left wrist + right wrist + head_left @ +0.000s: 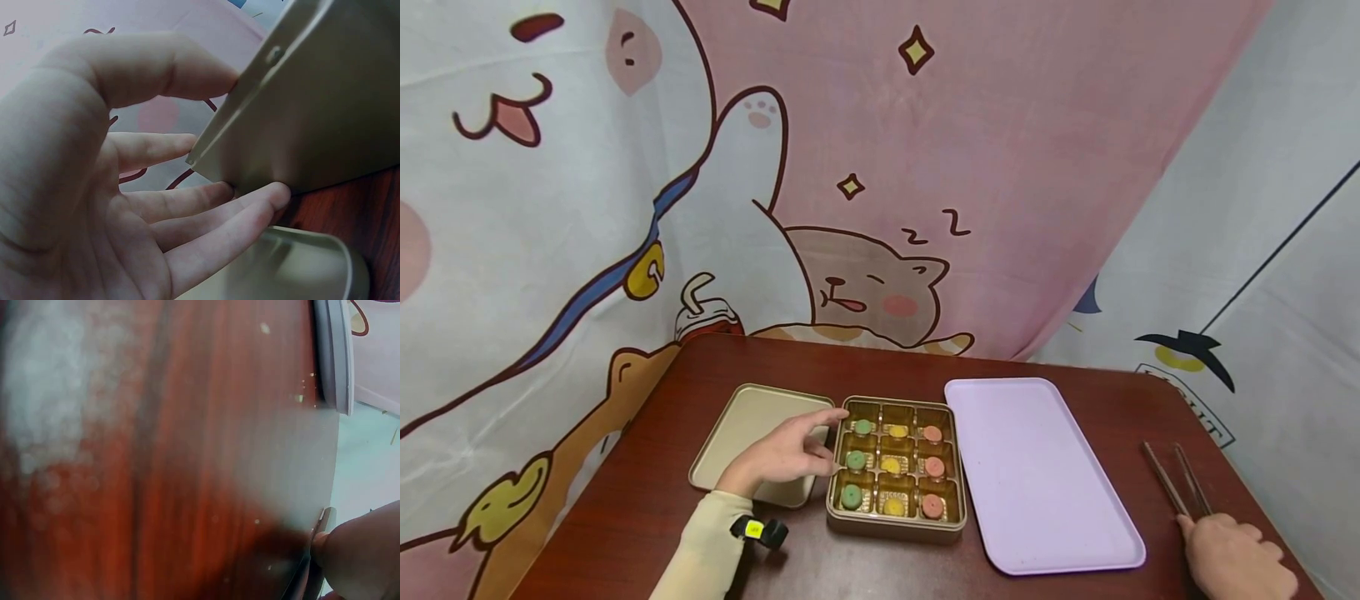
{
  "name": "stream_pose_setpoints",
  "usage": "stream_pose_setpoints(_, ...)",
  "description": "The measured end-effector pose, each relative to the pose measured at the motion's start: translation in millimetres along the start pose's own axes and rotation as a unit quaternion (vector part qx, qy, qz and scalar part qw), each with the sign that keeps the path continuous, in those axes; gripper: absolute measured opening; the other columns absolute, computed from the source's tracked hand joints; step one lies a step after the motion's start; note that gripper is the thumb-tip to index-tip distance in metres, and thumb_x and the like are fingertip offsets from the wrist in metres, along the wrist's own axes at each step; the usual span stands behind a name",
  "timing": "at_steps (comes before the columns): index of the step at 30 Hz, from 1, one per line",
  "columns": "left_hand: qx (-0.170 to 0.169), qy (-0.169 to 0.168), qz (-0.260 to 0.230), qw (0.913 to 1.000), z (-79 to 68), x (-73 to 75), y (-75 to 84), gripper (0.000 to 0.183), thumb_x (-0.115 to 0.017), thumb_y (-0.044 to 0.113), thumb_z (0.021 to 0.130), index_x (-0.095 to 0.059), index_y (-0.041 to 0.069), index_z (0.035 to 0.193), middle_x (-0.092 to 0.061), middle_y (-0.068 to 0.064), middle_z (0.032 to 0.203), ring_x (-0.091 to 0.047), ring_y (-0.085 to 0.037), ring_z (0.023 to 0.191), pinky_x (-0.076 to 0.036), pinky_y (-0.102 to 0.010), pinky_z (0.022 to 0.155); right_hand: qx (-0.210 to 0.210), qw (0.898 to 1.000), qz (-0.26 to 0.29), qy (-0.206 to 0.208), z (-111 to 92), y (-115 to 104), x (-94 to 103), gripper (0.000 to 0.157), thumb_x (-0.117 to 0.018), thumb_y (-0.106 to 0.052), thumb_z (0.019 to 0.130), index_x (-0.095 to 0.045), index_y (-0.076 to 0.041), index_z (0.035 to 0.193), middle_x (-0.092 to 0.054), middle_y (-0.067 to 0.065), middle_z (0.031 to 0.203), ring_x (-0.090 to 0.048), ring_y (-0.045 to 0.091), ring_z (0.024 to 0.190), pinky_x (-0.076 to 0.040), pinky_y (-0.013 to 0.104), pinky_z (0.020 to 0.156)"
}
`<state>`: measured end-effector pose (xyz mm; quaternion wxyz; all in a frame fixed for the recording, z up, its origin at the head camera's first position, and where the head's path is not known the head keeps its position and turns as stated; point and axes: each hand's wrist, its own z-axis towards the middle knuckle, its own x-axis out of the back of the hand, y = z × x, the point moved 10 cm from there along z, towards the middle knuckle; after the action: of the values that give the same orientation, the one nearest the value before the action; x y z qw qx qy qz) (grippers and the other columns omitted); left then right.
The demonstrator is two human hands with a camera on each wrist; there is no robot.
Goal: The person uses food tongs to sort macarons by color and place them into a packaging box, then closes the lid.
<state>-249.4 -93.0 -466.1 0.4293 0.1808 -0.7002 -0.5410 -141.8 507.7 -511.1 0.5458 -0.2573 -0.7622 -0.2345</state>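
Note:
A gold-brown square tin stands mid-table, its insert divided three by three into compartments. Small round pieces lie in these: green ones on the left, yellow ones down the middle, pink ones on the right. My left hand rests against the tin's left side, thumb and fingers spread along it. The left wrist view shows the fingertips at the tin wall. At the table's right, my right hand grips metal tongs, their two arms apart and nothing between the tips.
Under and beside my left forearm lies the tin's flat lid, overlapped by the hand. A lilac tray sits right of the tin, between it and the tongs. A cartoon-printed cloth hangs behind the dark red wooden table.

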Motion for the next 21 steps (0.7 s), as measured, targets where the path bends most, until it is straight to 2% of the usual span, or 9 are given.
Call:
stream_pose_setpoints(5,-0.001,0.001,0.004,1.0000,0.4,0.5,-0.1,0.084,-0.076,0.002,0.088,-0.037,0.006,0.162,-0.039,-0.029,0.161,-0.074,-0.026,0.104,-0.062,-0.027,0.085,0.020,1.000,0.001,0.018,-4.1,-3.2,2.7,0.060,-0.048,-0.036,0.111,-0.046,0.023,0.096,-0.050,0.038,0.089,-0.056,0.055,0.088,-0.055,0.066,0.081)
stream_pose_setpoints(16,0.003,0.001,0.013,0.9999,0.6,0.1,1.8,0.084,-0.076,0.002,0.088,-0.037,0.006,0.162,-0.039,-0.028,0.161,-0.074,-0.025,0.104,-0.062,-0.027,0.085,0.025,0.999,0.000,0.023,-6.5,-3.7,3.7,0.061,-0.048,-0.037,0.110,-0.048,0.022,0.097,-0.051,0.037,0.090,-0.056,0.053,0.088,-0.055,0.065,0.081)
stream_pose_setpoints(19,0.003,0.000,0.014,0.9999,0.4,-0.3,2.4,0.084,-0.076,0.002,0.088,-0.037,0.006,0.162,-0.040,-0.027,0.161,-0.074,-0.025,0.104,-0.062,-0.027,0.086,0.046,0.998,-0.003,0.042,-8.9,-6.9,8.5,0.060,-0.049,-0.036,0.109,-0.049,0.022,0.095,-0.051,0.036,0.088,-0.056,0.054,0.088,-0.054,0.066,0.079)
stream_pose_setpoints(21,0.003,0.000,0.015,0.9999,0.4,-0.2,2.8,0.084,-0.077,0.002,0.088,-0.037,0.006,0.162,-0.040,-0.028,0.161,-0.074,-0.025,0.103,-0.062,-0.027,0.086,0.068,0.995,-0.004,0.070,-12.6,-12.6,15.6,0.058,-0.052,-0.034,0.108,-0.049,0.022,0.093,-0.051,0.036,0.087,-0.056,0.056,0.089,-0.054,0.067,0.075)
